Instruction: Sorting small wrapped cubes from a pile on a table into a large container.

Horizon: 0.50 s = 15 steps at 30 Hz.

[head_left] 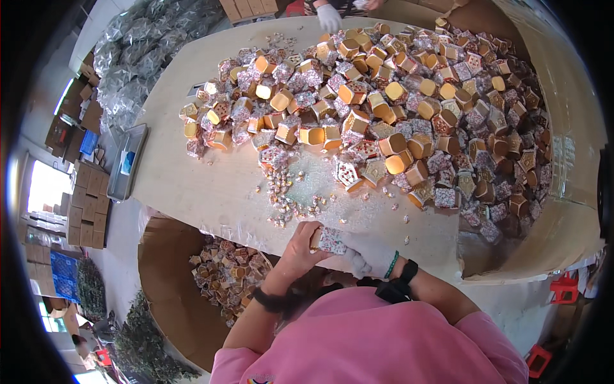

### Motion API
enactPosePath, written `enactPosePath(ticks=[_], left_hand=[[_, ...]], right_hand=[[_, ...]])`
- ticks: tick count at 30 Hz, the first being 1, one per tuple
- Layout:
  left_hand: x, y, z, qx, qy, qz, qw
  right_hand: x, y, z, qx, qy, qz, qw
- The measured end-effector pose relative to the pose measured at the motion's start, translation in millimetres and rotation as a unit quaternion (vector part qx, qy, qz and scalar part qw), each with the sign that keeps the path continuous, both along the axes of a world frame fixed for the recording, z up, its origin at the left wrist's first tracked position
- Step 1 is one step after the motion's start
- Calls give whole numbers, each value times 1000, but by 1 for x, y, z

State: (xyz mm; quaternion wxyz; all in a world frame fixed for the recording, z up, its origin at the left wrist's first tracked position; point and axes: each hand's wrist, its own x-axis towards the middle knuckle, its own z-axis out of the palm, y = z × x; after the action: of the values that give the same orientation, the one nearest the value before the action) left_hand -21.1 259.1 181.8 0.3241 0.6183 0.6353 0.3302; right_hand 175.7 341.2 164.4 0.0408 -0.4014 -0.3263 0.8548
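Observation:
A small house-shaped ornament (331, 240) with a speckled white, pink and blue roof is held over the table's near edge. My bare left hand (299, 251) grips its left end between thumb and fingers. My right hand (372, 254), in a white glove, closes on its right end, with the fingertips partly hidden. Just beyond my hands lies a scatter of tiny red-and-white pieces (279, 195) on the table (169, 163). Behind them spreads a big pile of similar house ornaments (358, 89), many in clear wrap, showing yellow and tan bases.
A large cardboard box (167, 256) holding more ornaments stands below the table at left. Cardboard walls (569, 160) border the pile on the right. A metal tray (128, 163) sits at the table's left edge. Across the table is another person's gloved hand (329, 18).

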Motion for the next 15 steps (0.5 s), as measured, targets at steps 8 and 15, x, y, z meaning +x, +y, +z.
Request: enactPosePath(ticks=[8, 15], left_hand=[[31, -22, -66, -36, -568, 209, 796], [-97, -104, -64, 167, -676, 423, 579]], right_hand=[[-21, 4, 22, -106, 267, -68, 955], [-13, 11, -9, -44, 205, -169, 963]])
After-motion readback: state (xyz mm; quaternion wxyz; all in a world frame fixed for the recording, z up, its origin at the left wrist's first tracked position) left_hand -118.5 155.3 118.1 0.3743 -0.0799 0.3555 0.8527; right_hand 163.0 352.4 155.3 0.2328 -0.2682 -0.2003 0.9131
